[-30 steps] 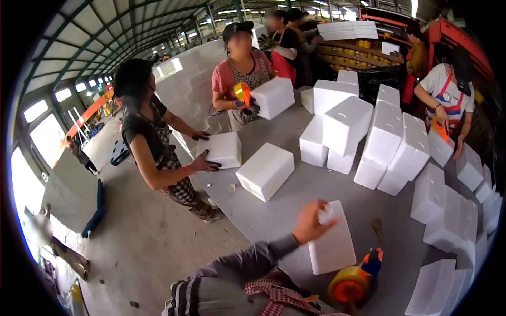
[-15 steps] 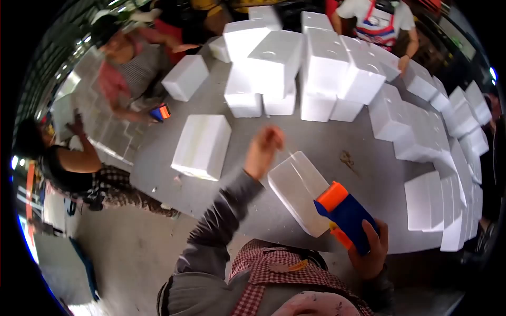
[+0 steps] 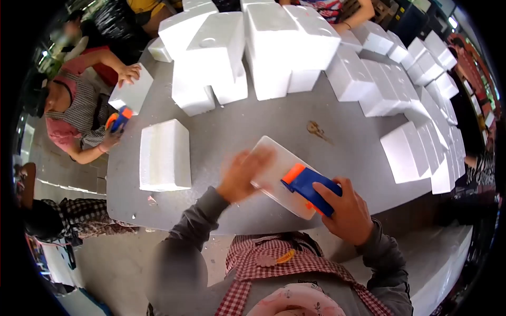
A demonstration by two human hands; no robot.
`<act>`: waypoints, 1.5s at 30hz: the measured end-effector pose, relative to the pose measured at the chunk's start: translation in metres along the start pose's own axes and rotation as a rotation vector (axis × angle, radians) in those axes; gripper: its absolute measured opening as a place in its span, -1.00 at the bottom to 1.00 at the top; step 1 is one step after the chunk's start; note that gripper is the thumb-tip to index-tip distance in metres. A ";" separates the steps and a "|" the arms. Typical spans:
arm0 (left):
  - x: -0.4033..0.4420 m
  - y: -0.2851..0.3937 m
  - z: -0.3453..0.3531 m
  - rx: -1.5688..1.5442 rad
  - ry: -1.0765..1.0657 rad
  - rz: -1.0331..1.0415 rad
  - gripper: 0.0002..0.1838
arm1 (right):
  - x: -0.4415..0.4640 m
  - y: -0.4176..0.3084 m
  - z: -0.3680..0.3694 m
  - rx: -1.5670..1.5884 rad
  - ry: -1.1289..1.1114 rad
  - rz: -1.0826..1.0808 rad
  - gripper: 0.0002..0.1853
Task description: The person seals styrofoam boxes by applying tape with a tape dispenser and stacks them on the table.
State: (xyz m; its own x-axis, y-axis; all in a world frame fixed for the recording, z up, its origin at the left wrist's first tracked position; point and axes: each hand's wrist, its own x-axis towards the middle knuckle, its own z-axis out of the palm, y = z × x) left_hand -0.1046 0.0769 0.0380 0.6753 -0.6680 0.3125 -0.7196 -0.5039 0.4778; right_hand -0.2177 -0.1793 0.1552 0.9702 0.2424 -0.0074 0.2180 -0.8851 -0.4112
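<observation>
A blue and orange tape dispenser [image 3: 312, 188] is in my right hand [image 3: 348, 210], its orange head over the foam box lying in front of me. That white foam box [image 3: 274, 150] lies slanted on the table near my apron. My left hand [image 3: 245, 171] is blurred, fingers stretched out flat over the box's left side. Whether it touches the box I cannot tell. Nothing shows in that hand.
Another white foam box [image 3: 164, 155] stands on the grey table [image 3: 232, 137] to the left. Stacked foam boxes [image 3: 274, 47] fill the back, and more boxes [image 3: 406, 147] line the right. A co-worker [image 3: 84, 100] holds a blue and orange dispenser [image 3: 119, 120] by a box.
My left hand has opened and come down over the box. My right hand has moved the dispenser left. The co-worker on the left now touches a box. The camera view has shifted.
</observation>
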 end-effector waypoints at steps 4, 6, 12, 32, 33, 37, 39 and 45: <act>0.002 0.029 0.009 0.315 -0.216 0.066 -0.13 | -0.084 0.047 0.010 0.122 0.074 0.037 -0.36; 0.007 0.027 0.015 0.427 -0.179 0.054 -0.05 | -0.145 0.080 0.066 0.215 0.187 0.146 -0.34; 0.099 -0.013 0.032 0.231 -0.077 0.117 -0.27 | -0.071 0.144 0.200 0.954 0.678 0.250 -0.33; 0.035 -0.011 0.076 0.527 0.067 0.091 -0.38 | -0.016 0.113 0.211 1.320 0.651 0.581 -0.36; 0.034 -0.009 0.072 0.510 0.065 0.095 -0.41 | -0.034 0.087 0.210 1.403 0.714 0.604 -0.35; 0.024 0.009 0.089 0.595 -0.039 -0.034 -0.42 | -0.090 -0.017 0.276 1.392 0.916 0.504 -0.34; 0.003 0.047 0.086 0.493 0.026 -0.233 -0.41 | -0.094 -0.026 0.291 1.268 0.903 0.574 -0.34; 0.039 0.022 0.075 0.437 0.006 0.247 -0.52 | -0.093 0.015 0.235 1.588 0.842 0.556 -0.35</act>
State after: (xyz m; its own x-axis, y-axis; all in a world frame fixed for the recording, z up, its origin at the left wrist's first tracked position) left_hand -0.1066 -0.0015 -0.0007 0.4760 -0.7937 0.3787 -0.8577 -0.5141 0.0008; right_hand -0.3298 -0.1216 -0.0648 0.7853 -0.5743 -0.2312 0.0924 0.4779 -0.8735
